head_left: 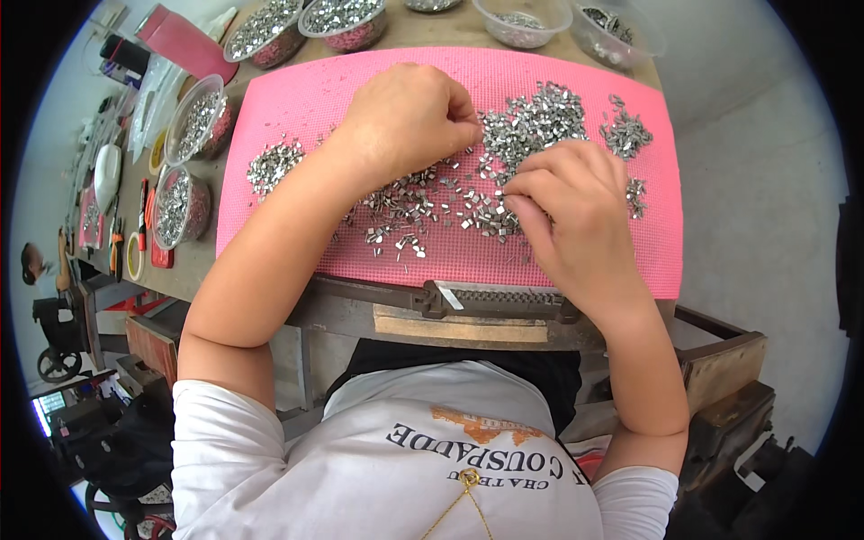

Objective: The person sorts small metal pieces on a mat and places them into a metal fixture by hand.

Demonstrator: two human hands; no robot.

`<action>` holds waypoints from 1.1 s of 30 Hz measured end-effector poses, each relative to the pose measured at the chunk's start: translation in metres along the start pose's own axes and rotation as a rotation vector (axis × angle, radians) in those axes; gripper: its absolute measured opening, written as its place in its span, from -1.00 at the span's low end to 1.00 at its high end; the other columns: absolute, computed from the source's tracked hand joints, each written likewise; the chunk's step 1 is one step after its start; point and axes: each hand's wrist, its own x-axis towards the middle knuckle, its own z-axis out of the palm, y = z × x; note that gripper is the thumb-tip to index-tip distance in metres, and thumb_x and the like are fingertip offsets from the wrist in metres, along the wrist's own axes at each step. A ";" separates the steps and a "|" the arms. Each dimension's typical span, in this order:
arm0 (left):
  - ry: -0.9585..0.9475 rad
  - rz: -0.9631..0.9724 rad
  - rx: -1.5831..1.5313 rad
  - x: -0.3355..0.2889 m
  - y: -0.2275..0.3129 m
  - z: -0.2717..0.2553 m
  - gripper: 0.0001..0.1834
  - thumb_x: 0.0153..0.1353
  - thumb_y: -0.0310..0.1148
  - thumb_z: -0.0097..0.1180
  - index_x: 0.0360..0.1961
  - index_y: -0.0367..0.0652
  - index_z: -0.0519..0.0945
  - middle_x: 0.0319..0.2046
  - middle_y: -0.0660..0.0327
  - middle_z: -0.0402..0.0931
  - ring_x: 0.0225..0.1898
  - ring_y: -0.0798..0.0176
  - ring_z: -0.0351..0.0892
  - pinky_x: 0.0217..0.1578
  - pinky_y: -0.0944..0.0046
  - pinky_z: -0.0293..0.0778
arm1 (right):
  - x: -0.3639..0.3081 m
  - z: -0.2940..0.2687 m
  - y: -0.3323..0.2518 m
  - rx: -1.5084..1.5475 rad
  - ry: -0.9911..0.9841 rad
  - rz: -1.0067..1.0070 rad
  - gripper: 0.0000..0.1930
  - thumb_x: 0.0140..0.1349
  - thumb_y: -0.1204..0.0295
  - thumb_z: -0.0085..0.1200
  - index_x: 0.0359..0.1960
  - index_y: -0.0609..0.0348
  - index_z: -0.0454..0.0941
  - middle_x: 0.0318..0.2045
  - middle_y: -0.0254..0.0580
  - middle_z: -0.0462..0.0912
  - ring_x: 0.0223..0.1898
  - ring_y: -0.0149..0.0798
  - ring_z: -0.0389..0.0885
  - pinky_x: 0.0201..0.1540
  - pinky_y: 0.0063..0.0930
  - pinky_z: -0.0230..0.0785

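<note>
My left hand (pixel 407 119) is over the middle of a pink textured mat (pixel 360 261), its fingers curled in a pinch at the left edge of a big heap of small silvery metal pieces (pixel 540 117). Whatever sits between those fingertips is too small to make out. At the heap's near side, my right hand (pixel 576 202) pinches thumb and forefinger together over the pieces; anything in that pinch is hidden. Loose pieces (pixel 400 207) lie scattered below my left wrist. Smaller piles rest to the left (pixel 274 166) and to the right (pixel 627 135).
Clear plastic tubs of metal pieces stand beyond the mat (pixel 346 22) and along its left side (pixel 182 207). A pink cylindrical container (pixel 184 40) leans at the far left. Tape (pixel 135 256) and hand tools lie left. A dark metal rail (pixel 495 297) borders the bench's front edge.
</note>
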 end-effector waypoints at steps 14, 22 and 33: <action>-0.077 -0.110 0.193 0.032 -0.010 0.002 -0.79 0.08 -0.16 0.34 -0.31 0.03 0.84 -0.30 0.10 0.78 -0.19 0.02 0.77 -0.08 0.01 0.65 | 0.022 0.047 0.003 -0.155 -0.014 -0.103 -0.96 0.00 0.53 0.26 -0.53 0.18 0.64 -0.35 -0.24 0.60 -0.13 -0.14 0.55 0.00 -0.18 0.30; -0.050 -0.095 0.100 0.043 -0.016 0.008 -0.78 0.07 -0.13 0.39 -0.30 0.05 0.83 -0.29 0.16 0.79 -0.17 0.05 0.77 -0.05 0.03 0.64 | 0.020 0.041 0.008 -0.022 0.003 -0.011 -0.93 0.07 0.54 0.26 -0.42 0.17 0.62 -0.31 -0.21 0.58 -0.13 -0.12 0.54 -0.02 -0.19 0.30; -0.065 -0.055 0.115 0.054 -0.023 0.014 -0.74 0.11 -0.08 0.40 -0.27 0.03 0.82 -0.27 0.17 0.79 -0.15 0.07 0.77 -0.03 0.04 0.62 | 0.018 0.007 0.028 0.071 0.137 0.137 -0.92 0.26 0.57 0.17 -0.26 0.21 0.52 -0.20 -0.11 0.59 -0.09 -0.01 0.54 0.05 -0.14 0.35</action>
